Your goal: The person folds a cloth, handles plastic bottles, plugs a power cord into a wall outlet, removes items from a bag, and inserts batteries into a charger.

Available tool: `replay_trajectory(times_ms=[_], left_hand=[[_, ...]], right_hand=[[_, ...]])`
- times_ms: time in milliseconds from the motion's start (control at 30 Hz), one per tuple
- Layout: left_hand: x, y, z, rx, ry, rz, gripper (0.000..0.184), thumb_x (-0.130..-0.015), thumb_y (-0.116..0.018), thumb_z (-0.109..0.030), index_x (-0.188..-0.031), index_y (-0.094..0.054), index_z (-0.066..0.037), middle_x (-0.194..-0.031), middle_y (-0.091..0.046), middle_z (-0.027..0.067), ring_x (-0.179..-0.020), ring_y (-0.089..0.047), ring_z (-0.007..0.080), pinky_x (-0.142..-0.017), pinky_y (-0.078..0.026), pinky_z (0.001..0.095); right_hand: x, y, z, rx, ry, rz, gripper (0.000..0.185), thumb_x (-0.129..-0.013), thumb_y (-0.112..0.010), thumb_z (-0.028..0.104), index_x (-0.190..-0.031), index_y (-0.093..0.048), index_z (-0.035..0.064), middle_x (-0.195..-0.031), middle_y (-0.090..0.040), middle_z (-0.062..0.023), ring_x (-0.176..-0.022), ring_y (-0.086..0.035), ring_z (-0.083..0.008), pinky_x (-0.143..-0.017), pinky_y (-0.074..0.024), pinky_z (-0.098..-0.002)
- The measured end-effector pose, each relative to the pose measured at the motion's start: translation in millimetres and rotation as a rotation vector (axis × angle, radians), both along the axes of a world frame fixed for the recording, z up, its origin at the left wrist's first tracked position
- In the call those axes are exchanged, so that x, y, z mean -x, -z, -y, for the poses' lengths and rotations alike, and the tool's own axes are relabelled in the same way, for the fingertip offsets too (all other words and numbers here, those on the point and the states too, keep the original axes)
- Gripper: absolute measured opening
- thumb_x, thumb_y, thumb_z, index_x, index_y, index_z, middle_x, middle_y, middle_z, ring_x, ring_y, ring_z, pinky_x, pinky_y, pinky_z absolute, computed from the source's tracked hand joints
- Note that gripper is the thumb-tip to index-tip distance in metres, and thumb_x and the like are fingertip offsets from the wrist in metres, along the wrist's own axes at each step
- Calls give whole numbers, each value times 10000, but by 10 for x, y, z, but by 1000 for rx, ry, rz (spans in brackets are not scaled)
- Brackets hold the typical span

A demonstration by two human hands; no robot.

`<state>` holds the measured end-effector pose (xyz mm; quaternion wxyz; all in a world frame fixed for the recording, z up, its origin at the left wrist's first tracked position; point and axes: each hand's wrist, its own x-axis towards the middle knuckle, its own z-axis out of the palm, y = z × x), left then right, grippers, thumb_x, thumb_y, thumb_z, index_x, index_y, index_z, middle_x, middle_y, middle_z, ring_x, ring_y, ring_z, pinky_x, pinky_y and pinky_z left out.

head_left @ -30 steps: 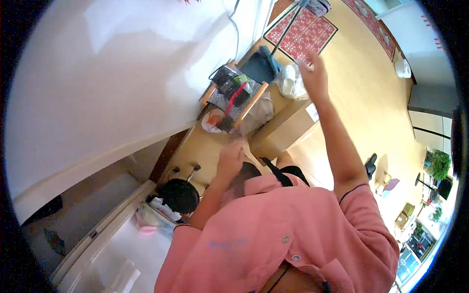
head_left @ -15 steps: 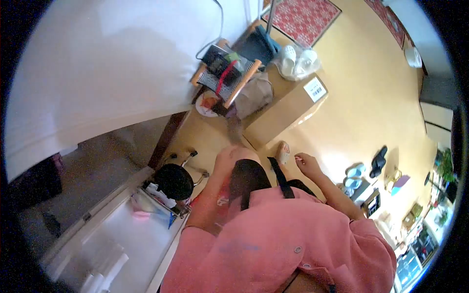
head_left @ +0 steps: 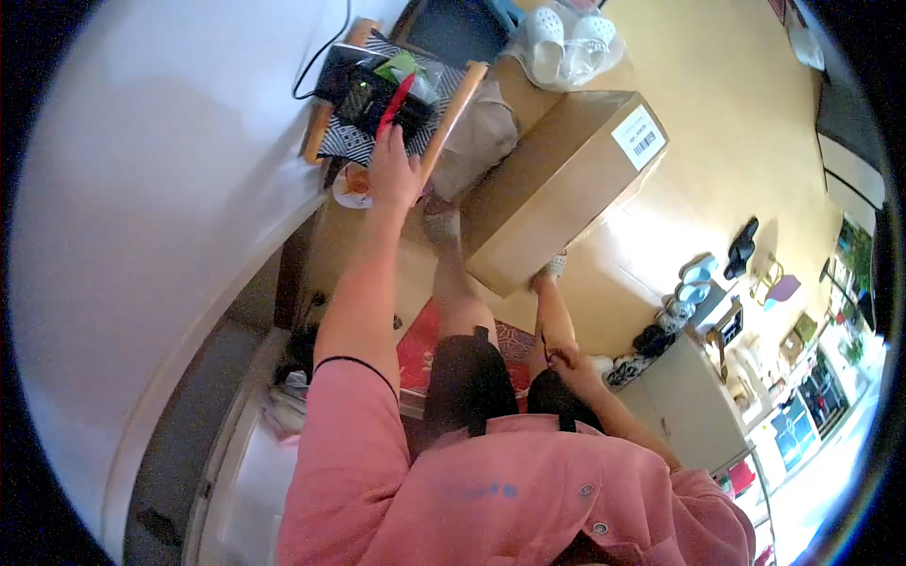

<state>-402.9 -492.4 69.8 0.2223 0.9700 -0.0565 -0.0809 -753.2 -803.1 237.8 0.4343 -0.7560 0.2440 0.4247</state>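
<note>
My left hand (head_left: 394,174) reaches to a small stool with a patterned seat (head_left: 344,142). Its fingers close around the lower end of a long, thin red object (head_left: 397,98) whose kind I cannot make out. Under that object lies a black item (head_left: 363,97), with a clear packet with green on it (head_left: 403,66) beside it. A wooden rail (head_left: 457,115) of the stool runs just right of the hand. My right hand (head_left: 572,368) is at my right knee with its fingers curled; what they hold, if anything, is hidden.
A large cardboard box (head_left: 557,189) stands in front of my legs. White clogs in a plastic bag (head_left: 566,47) and a brown paper bag (head_left: 477,137) are near it. A plate with orange food (head_left: 351,187) sits beside the stool. Slippers (head_left: 698,275) and a white cabinet (head_left: 675,396) are at right.
My left hand has moved from beside my left knee forward to the red object. My right hand has come back to my knee. The view has shifted nearer the stool and box.
</note>
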Motion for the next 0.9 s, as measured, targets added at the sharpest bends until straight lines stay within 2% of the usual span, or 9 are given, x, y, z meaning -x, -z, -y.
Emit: replay_trajectory(times_ms=[167,233,300,367,467,600,700,767,900], left_hand=[[-257,120,135,-64,18,-41,512,-799,-625,-112,-1258,-471,54,-1302,-486,232,-1182,-490,369,-988,-419,419],[8,68,191,5,129,46,482,-800,-618,-75,-1248,-482,38,-1281,-510,226,-1161,-505,372,-970,-426,433],[414,-166,268,134,75,-248,469,-804,-603,-58,-1249,-482,27,-1282,-514,219,-1133,-515,383,-952,-424,463],[1055,-296,225,176,148,-79,442,-823,-581,-67,-1242,-479,25,-1247,-536,218,-1083,-530,402,-921,-429,483],[2009,-697,202,86,21,-295,499,-814,-599,-57,-1296,-471,-31,-1269,-538,216,-1112,-530,420,-950,-433,476],[3066,-1310,340,183,-171,-384,376,-842,-558,-97,-1202,-526,9,-1171,-571,232,-1046,-541,416,-895,-442,480],[3860,-1678,609,252,-364,-172,344,-845,-552,-96,-1166,-539,26,-1127,-578,243,-1031,-544,416,-903,-442,478],[4254,-1948,849,232,-458,-115,378,-838,-558,-103,-1195,-516,16,-1109,-577,240,-1037,-542,419,-911,-440,476],[4427,-2447,1289,266,-535,-70,347,-810,-587,-102,-1136,-523,-1,-1095,-584,225,-1008,-553,419,-876,-459,471]], right_hand=[[-145,-70,-250,-54,57,-16,226,-887,-609,134,-1088,-623,30,-972,-639,-141,-933,-589,-267,-784,-465,-367],[-47,-43,-250,-24,55,-12,228,-888,-611,146,-1086,-627,33,-979,-642,-145,-935,-592,-271,-784,-467,-364],[79,17,-210,-7,59,14,232,-890,-609,162,-1083,-630,36,-978,-647,-159,-927,-602,-289,-782,-472,-369],[213,32,-142,-1,73,57,237,-892,-604,181,-1080,-634,40,-970,-656,-181,-906,-619,-319,-776,-480,-382],[-34,-285,-37,-9,6,19,219,-901,-583,141,-1068,-643,13,-951,-674,-152,-890,-636,-227,-798,-484,-326],[22,-377,397,19,-234,200,234,-904,-588,151,-1085,-628,9,-955,-672,-176,-901,-645,-250,-792,-493,-327],[-273,-934,587,-199,-54,225,239,-915,-573,147,-1097,-613,-2,-961,-677,-147,-874,-650,-216,-791,-501,-320],[-196,-893,908,-98,-206,132,245,-920,-562,156,-1100,-612,-3,-935,-677,-127,-836,-650,-188,-762,-511,-309],[2,-666,1458,-90,-328,285,240,-917,-588,179,-1090,-617,16,-871,-678,-103,-785,-640,-158,-716,-517,-289]])
